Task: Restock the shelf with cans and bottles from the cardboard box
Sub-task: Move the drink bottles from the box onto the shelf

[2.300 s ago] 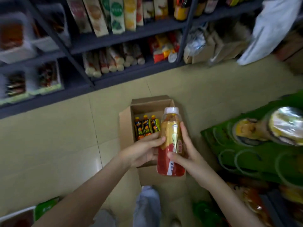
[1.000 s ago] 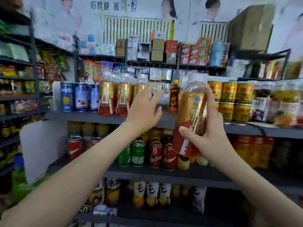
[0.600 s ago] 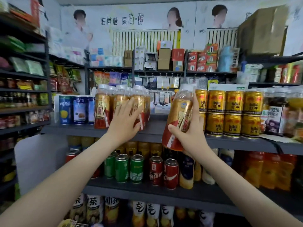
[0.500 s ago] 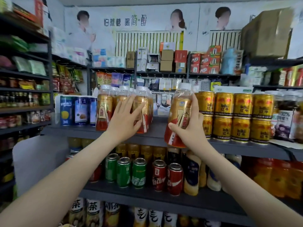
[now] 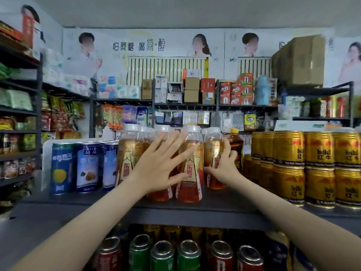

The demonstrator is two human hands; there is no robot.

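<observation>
The bottle is gripped by the right hand and stands upright on the shelf, between the bottle row and the gold cans. The left hand is spread flat against that row, gripping nothing.

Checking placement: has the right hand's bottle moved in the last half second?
Yes: the bottle, in the right hand, moved inward onto the shelf, now upright left of the gold cans.

White poster-covered back wall behind dark metal racks, grey ceiling, cardboard cartons up high
</observation>
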